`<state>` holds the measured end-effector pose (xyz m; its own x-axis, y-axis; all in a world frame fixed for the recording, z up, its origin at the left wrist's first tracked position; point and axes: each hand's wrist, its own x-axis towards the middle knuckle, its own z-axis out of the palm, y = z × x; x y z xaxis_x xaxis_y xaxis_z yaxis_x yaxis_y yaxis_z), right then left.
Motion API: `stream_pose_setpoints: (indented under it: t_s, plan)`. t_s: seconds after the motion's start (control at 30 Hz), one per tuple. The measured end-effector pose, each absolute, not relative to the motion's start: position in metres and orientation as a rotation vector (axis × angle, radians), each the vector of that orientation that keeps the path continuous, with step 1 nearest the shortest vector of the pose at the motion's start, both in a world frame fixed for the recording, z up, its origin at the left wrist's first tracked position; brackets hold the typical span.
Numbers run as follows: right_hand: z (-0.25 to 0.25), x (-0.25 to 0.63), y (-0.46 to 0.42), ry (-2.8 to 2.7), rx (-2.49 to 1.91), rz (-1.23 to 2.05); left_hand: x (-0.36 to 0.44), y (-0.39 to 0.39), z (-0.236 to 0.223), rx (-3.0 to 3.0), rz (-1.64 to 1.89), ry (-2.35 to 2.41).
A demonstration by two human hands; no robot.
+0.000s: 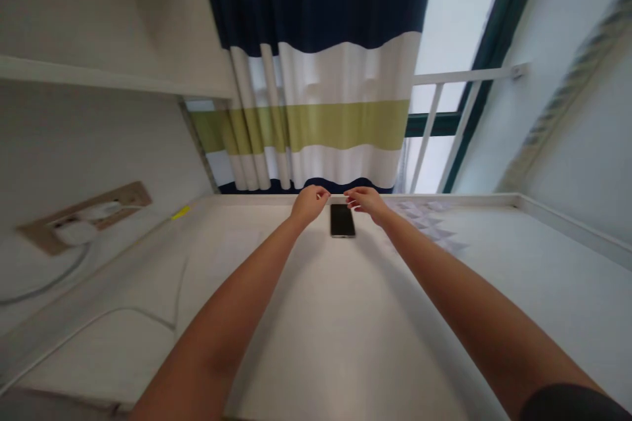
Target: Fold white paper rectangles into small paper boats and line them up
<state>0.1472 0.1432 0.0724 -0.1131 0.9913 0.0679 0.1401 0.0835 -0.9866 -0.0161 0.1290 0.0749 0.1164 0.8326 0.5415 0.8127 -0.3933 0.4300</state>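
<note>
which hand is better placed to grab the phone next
Probably the right hand: in this view it overlaps the phone at its far right corner, while the left hand sits just off the left edge.

The phone [342, 222] lies on the desk [326, 342], between the left hand [310, 200] and right hand [364, 200], extending to their near side. Curtain [345, 79]: beyond both hands. Railing [469, 74]: beyond and right of the right hand, in front of the window [451, 6]. Power strip [131, 194]: on the wall [123, 125], left of the left hand. Shelf [99, 75]: above and left of it. Cable [128, 309]: left of it, nearer side.
</note>
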Motion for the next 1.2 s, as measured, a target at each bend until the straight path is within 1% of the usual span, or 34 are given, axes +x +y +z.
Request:
stream_pose_setpoints:
  t_s: [0.23,0.3,0.37,0.4,0.43,0.53,0.6,0.67,0.8,0.9,1.0,1.1,1.2]
  plan:
    - [0.045,0.011,0.127,-1.604,-1.042,1.380,-0.144,0.088,0.041,2.041,1.246,1.955]
    - [0.035,-0.020,0.124,-1.683,-1.018,1.401,-0.169,0.080,0.031,1.991,1.246,2.001]
    - [0.023,-0.047,0.123,-1.796,-1.026,1.353,-0.189,0.074,0.019,1.964,1.203,2.051]
    - [0.017,-0.058,0.123,-1.884,-1.055,1.286,-0.197,0.071,0.013,1.966,1.165,2.076]
    - [0.010,-0.068,0.123,-1.990,-1.065,1.152,-0.204,0.069,0.006,1.976,1.131,2.110]
    - [-0.007,-0.089,0.123,-2.300,-1.044,0.542,-0.219,0.062,-0.016,2.083,1.025,2.222]
    - [-0.016,-0.095,0.120,-2.434,-1.092,0.252,-0.225,0.059,-0.028,2.167,0.891,2.242]
    - [-0.024,-0.098,0.115,-2.546,-1.145,0.100,-0.227,0.056,-0.035,2.212,0.820,2.263]
    - [-0.030,-0.097,0.106,-2.563,-1.164,-0.059,-0.226,0.056,-0.038,2.220,0.774,2.300]
    - [-0.029,-0.098,0.103,-2.556,-1.147,-0.056,-0.225,0.058,-0.038,2.216,0.772,2.287]
    - [-0.028,-0.099,0.102,-2.535,-1.123,0.052,-0.226,0.059,-0.038,2.154,0.859,2.265]
    - [-0.029,-0.097,0.104,-2.463,-1.011,0.314,-0.229,0.058,-0.038,2.062,1.060,2.232]
    - [-0.033,-0.095,0.109,-2.230,-0.930,0.643,-0.233,0.058,-0.035,1.920,1.247,2.239]
